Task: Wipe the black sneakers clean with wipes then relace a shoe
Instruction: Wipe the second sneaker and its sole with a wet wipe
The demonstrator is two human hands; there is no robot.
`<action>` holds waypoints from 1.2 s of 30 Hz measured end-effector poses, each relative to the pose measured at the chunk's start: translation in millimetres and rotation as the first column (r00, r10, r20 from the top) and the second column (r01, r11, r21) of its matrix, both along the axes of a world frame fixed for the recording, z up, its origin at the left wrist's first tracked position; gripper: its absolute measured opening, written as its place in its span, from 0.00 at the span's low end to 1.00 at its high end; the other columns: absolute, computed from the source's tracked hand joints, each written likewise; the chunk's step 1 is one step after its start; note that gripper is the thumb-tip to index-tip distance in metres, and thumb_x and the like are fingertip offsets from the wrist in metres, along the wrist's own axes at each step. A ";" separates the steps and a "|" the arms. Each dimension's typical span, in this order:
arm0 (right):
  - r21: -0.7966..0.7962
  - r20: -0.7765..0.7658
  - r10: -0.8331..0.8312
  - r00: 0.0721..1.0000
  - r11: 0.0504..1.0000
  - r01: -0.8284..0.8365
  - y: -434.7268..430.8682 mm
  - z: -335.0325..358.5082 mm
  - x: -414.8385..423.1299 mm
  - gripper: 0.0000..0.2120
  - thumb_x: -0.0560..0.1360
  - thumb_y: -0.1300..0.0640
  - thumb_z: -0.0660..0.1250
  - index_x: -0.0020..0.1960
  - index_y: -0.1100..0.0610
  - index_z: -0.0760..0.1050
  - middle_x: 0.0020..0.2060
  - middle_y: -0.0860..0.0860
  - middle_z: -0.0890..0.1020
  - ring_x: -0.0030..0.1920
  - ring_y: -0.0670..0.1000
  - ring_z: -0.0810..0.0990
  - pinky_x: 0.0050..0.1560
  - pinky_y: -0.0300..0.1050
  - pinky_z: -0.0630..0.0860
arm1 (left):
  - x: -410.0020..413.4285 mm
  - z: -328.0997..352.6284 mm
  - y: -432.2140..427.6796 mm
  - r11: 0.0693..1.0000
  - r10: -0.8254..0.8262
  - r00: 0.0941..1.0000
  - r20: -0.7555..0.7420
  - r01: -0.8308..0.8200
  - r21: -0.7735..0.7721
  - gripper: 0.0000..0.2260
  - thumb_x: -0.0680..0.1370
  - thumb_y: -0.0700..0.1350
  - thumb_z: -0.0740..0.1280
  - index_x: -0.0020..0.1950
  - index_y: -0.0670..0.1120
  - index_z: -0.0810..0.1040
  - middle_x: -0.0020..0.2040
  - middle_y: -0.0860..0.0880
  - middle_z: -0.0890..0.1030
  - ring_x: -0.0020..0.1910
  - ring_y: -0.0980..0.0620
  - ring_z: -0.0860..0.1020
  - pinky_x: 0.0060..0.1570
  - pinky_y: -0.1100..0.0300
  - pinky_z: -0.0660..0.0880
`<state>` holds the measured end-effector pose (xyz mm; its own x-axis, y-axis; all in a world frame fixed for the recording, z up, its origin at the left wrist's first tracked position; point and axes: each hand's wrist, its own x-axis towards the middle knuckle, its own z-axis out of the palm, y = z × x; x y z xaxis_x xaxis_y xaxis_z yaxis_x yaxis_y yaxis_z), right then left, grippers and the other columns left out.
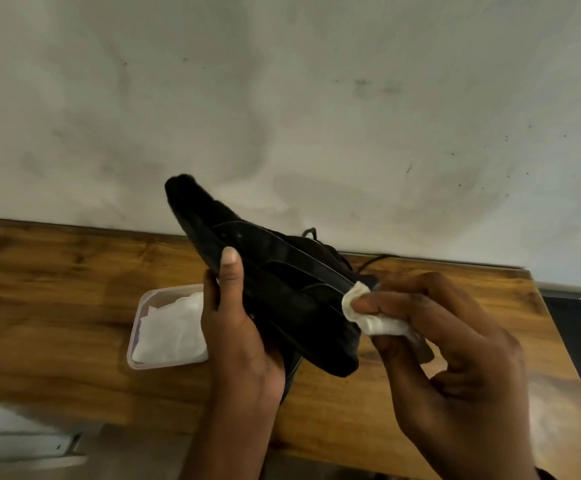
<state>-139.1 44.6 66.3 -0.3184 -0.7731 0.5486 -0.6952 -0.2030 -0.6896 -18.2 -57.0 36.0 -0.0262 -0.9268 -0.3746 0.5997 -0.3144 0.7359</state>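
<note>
My left hand (237, 327) grips the black sneaker (275, 285) sole-up above the wooden table (57, 306), exposing its edge. My right hand (448, 348) pinches a wipe (365, 311) against the sole's rim; spare wipes fill the tub (136, 358) left of the sneaker.

We see a wooden counter (57, 271), warm brown with dark grain and knots, running from the left edge to a corner at the right. Its back edge meets a pale wall (282, 98). On it, left of centre, sits a shallow clear plastic container (133, 341) with rounded corners, and inside it lie white wipes (171, 327), rumpled on top. Near the back edge, further right, a thin black cord (374, 261) trails across the wood; we cannot tell what it belongs to.
</note>
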 end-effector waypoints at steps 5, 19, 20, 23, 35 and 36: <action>0.060 -0.120 -0.103 0.987 0.992 0.111 -4.0 -14.2 -0.9 0.15 0.69 0.72 0.71 0.50 0.55 0.85 0.47 0.47 0.80 0.48 0.42 0.79 0.40 0.27 0.70 | -5.6 4.8 2.2 0.992 0.033 0.987 0.158 -0.013 -0.127 0.27 0.73 0.59 0.71 0.72 0.61 0.74 0.62 0.57 0.84 0.59 0.52 0.83 0.52 0.51 0.83; 0.146 -0.136 -0.020 0.991 0.989 0.040 -1.9 -12.8 -22.9 0.15 0.71 0.72 0.72 0.47 0.53 0.84 0.45 0.45 0.80 0.46 0.47 0.81 0.40 0.42 0.78 | -13.7 -1.4 9.9 0.987 -0.139 0.959 0.248 0.155 -0.046 0.31 0.67 0.60 0.75 0.70 0.61 0.75 0.61 0.53 0.85 0.58 0.48 0.84 0.56 0.44 0.82; 0.182 -0.156 0.020 0.988 0.983 0.009 -0.7 -13.0 -26.3 0.16 0.70 0.72 0.73 0.46 0.52 0.84 0.44 0.43 0.80 0.46 0.45 0.81 0.40 0.40 0.78 | -9.7 -2.7 5.5 0.991 -0.119 0.961 0.250 0.129 -0.024 0.31 0.68 0.61 0.75 0.70 0.61 0.76 0.61 0.53 0.84 0.59 0.48 0.84 0.55 0.44 0.82; 0.234 -0.174 0.049 0.983 0.972 -0.007 0.5 -14.2 -31.7 0.19 0.68 0.73 0.75 0.45 0.49 0.84 0.44 0.41 0.80 0.45 0.44 0.80 0.38 0.36 0.76 | -2.5 -2.0 -1.6 0.992 -0.108 0.952 0.285 0.123 -0.034 0.29 0.69 0.62 0.74 0.69 0.61 0.76 0.62 0.53 0.84 0.60 0.47 0.83 0.56 0.43 0.82; 0.012 -0.096 -0.280 0.955 0.959 0.282 -1.0 -15.4 -21.0 0.13 0.70 0.72 0.74 0.49 0.57 0.84 0.46 0.49 0.81 0.48 0.45 0.80 0.43 0.33 0.74 | -14.9 -2.7 13.7 0.807 -0.432 0.786 0.442 0.556 -0.199 0.37 0.66 0.55 0.80 0.73 0.65 0.71 0.62 0.60 0.83 0.60 0.58 0.82 0.60 0.52 0.80; 0.022 -0.106 -0.270 0.957 0.961 0.274 -1.1 -15.0 -22.4 0.13 0.70 0.72 0.74 0.48 0.57 0.83 0.46 0.48 0.81 0.48 0.44 0.80 0.43 0.32 0.74 | -14.5 -2.6 13.3 0.815 -0.427 0.795 0.432 0.545 -0.197 0.35 0.66 0.55 0.79 0.72 0.65 0.72 0.61 0.59 0.84 0.59 0.56 0.83 0.59 0.51 0.80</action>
<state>-161.5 43.5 51.3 -0.4640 -0.6846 0.5622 -0.7869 0.0270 -0.6165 -32.7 -43.7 33.5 -0.4258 -0.8909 -0.1582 0.1083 -0.2238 0.9686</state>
